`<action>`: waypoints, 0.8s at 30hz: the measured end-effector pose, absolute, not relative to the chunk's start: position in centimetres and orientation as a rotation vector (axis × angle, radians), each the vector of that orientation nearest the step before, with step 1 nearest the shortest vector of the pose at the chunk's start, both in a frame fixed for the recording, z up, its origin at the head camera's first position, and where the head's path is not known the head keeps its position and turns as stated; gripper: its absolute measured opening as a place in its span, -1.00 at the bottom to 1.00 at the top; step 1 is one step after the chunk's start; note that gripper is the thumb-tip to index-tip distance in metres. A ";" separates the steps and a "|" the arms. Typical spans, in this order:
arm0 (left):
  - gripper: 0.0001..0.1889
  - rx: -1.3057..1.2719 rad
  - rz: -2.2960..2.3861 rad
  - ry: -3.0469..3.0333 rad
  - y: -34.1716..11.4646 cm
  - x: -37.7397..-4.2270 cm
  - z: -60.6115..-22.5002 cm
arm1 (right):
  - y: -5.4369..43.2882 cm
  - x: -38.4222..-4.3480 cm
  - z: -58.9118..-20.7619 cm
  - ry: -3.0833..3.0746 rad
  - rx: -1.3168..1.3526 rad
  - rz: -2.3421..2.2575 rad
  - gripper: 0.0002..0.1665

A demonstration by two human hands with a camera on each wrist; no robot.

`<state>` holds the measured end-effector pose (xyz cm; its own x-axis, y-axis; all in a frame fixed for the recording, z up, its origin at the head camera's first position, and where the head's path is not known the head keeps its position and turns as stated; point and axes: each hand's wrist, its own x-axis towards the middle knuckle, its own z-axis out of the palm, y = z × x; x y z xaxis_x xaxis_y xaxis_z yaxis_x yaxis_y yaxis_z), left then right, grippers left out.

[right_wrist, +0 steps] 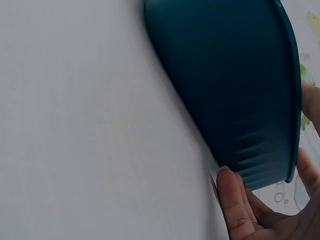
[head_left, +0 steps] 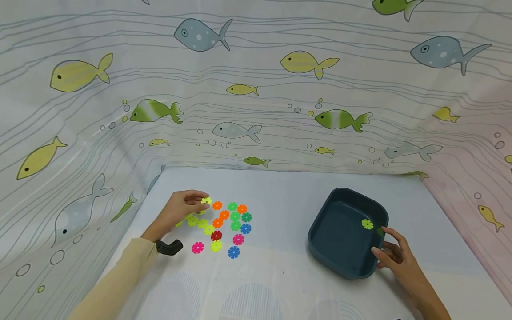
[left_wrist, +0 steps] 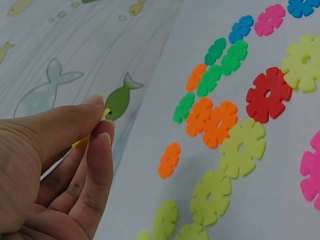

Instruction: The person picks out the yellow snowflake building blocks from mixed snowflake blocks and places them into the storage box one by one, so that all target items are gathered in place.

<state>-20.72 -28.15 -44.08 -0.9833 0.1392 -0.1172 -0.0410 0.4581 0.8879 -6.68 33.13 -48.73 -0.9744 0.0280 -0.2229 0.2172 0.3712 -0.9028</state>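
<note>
Fingers [left_wrist: 100, 162] pinch yellow disc [head_left: 206, 201], others [head_left: 218, 222] near.

Discs [head_left: 216, 221], bin [head_left: 340, 238] (free gap between)

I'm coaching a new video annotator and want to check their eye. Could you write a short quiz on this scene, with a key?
1. Which of the person's hands pinches a yellow disc?
2. True or false: the dark bin stands free of both hands.
3. What colour is the disc inside the bin?
A) blue
B) pink
C) yellow

Key:
1. The left hand, between thumb and fingers.
2. False; the right hand grips its side.
3. C.
</note>
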 end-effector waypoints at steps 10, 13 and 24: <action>-0.49 0.119 1.529 2.511 -26.7 -20.6 -43.9 | 33.1 -6.7 -48.7 2.456 0.199 -1.678 -0.08; -0.50 0.132 1.531 2.500 -26.3 -20.6 -43.9 | 33.1 -6.7 -48.7 2.462 0.206 -1.667 -0.08; -0.56 0.243 1.536 2.485 -24.4 -20.8 -43.9 | 33.3 -6.6 -48.9 2.455 0.201 -1.670 -0.09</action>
